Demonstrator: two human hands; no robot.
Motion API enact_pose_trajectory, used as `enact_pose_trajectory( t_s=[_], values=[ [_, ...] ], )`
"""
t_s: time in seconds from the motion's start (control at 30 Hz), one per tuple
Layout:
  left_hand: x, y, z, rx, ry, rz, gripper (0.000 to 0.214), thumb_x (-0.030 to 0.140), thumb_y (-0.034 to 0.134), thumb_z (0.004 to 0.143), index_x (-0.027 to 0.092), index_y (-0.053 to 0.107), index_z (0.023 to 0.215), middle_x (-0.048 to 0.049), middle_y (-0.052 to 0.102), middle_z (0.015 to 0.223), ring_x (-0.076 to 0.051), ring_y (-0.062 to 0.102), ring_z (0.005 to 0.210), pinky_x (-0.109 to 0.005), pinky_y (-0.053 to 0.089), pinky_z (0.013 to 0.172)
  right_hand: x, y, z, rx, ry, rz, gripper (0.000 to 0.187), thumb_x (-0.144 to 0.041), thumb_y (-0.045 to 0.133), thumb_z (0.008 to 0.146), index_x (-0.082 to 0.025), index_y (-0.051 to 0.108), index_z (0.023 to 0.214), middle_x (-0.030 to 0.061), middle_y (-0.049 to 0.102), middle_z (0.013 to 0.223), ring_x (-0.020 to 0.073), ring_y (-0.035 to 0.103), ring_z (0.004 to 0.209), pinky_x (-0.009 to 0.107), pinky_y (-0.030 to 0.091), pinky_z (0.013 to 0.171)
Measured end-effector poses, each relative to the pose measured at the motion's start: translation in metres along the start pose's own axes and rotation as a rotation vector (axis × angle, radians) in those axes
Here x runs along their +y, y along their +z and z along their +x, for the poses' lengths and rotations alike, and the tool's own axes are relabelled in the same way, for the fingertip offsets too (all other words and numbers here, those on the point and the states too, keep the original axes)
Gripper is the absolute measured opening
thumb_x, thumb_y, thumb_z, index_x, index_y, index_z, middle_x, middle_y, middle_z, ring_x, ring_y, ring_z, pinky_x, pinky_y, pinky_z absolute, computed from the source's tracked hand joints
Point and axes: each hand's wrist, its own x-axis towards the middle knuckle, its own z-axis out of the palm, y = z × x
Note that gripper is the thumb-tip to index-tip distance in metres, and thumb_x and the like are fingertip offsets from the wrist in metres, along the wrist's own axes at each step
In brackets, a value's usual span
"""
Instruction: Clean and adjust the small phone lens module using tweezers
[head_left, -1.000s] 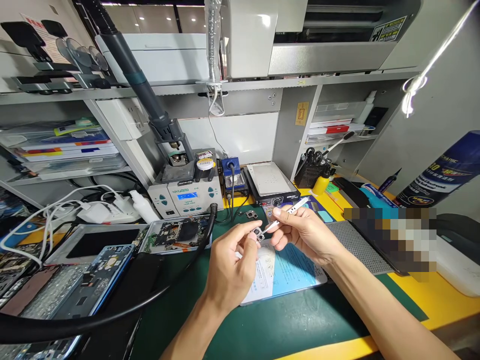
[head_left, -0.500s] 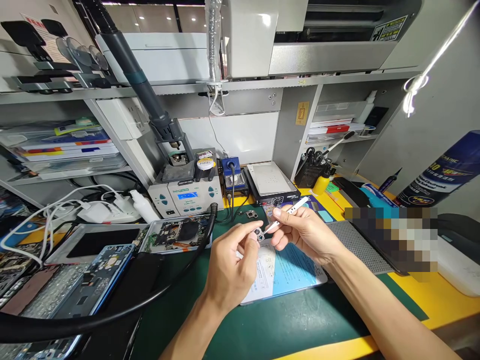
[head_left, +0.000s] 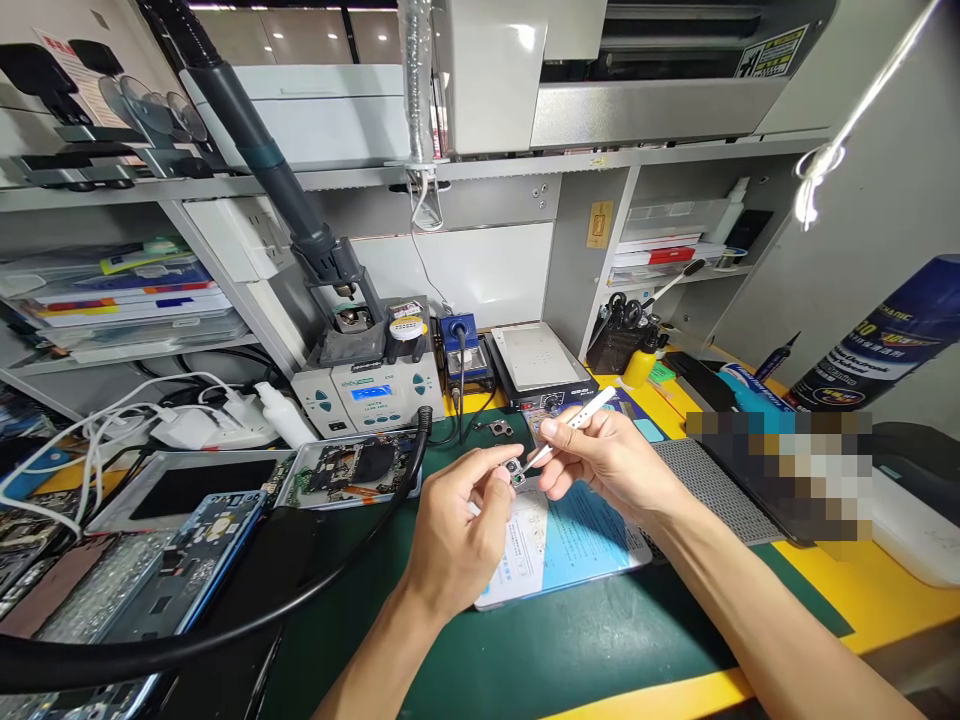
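Note:
My left hand (head_left: 454, 530) is closed, pinching a small dark camera module (head_left: 514, 470) between thumb and fingertips above the green mat (head_left: 525, 650). My right hand (head_left: 607, 462) is closed on white tweezers (head_left: 574, 424), and their tips touch the module. Both hands hover over a blue-and-white card (head_left: 570, 545) lying on the mat.
A rework station (head_left: 367, 385) with a dark hose, a small blue soldering unit (head_left: 459, 345) and a hot plate (head_left: 536, 365) stand behind. A tray with a circuit board (head_left: 352, 468) and opened phones (head_left: 172, 565) lie left. A grey mat (head_left: 705, 480) and spray can (head_left: 892, 340) are right.
Both hands have kept their hold on the module and tweezers. The whole view has shifted slightly; the hands sit a little lower-left in relation to the bench.

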Motion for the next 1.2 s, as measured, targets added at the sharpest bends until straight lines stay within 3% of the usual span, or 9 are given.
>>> enact_pose_trajectory(
  t_s=[0.33, 0.57, 0.73, 0.97, 1.2],
  values=[
    [-0.002, -0.003, 0.004, -0.066, -0.079, -0.136, 0.025, 0.025, 0.05, 0.096, 0.02, 0.068, 0.112, 0.0028, 0.059, 0.071, -0.011, 0.055, 0.056, -0.023, 0.048, 0.054, 0.003, 0.0, 0.0, -0.008, -0.033, -0.04, 0.03, -0.039, 0.077, 0.086, -0.011, 0.071, 0.075, 0.0059, 0.075, 0.066, 0.016, 0.073, 0.054, 0.024, 0.062, 0.053],
    [0.002, -0.006, 0.006, -0.074, -0.129, -0.173, 0.019, 0.026, 0.054, 0.094, 0.017, 0.067, 0.104, 0.0003, 0.067, 0.072, -0.011, 0.059, 0.055, -0.023, 0.049, 0.054, 0.004, 0.002, 0.0, 0.047, -0.015, -0.008, 0.03, -0.039, 0.078, 0.085, -0.013, 0.068, 0.076, 0.0057, 0.075, 0.065, 0.0174, 0.072, 0.052, 0.025, 0.062, 0.05],
    [0.008, -0.004, 0.007, 0.007, -0.207, -0.25, 0.018, 0.029, 0.057, 0.092, 0.015, 0.06, 0.104, -0.0023, 0.072, 0.07, -0.014, 0.065, 0.054, -0.024, 0.053, 0.053, 0.002, -0.001, 0.004, 0.116, -0.013, 0.045, 0.03, -0.038, 0.079, 0.085, -0.011, 0.071, 0.077, 0.0088, 0.077, 0.074, 0.0173, 0.074, 0.056, 0.024, 0.063, 0.051],
    [0.009, 0.0, 0.008, -0.025, -0.238, -0.275, 0.021, 0.031, 0.058, 0.093, 0.015, 0.056, 0.107, -0.0034, 0.074, 0.066, -0.016, 0.068, 0.053, -0.022, 0.053, 0.049, 0.001, 0.001, 0.006, 0.087, 0.064, 0.125, 0.028, -0.037, 0.081, 0.082, -0.011, 0.073, 0.078, 0.0095, 0.079, 0.074, 0.0167, 0.074, 0.054, 0.022, 0.063, 0.051],
    [0.011, 0.0, 0.008, 0.011, -0.261, -0.323, 0.022, 0.031, 0.058, 0.092, 0.016, 0.053, 0.106, -0.0056, 0.076, 0.074, -0.016, 0.068, 0.052, -0.023, 0.054, 0.047, 0.002, 0.003, 0.004, 0.088, 0.03, 0.097, 0.03, -0.04, 0.083, 0.079, -0.011, 0.074, 0.079, 0.0093, 0.079, 0.073, 0.0159, 0.073, 0.053, 0.023, 0.063, 0.052]
  ],
)
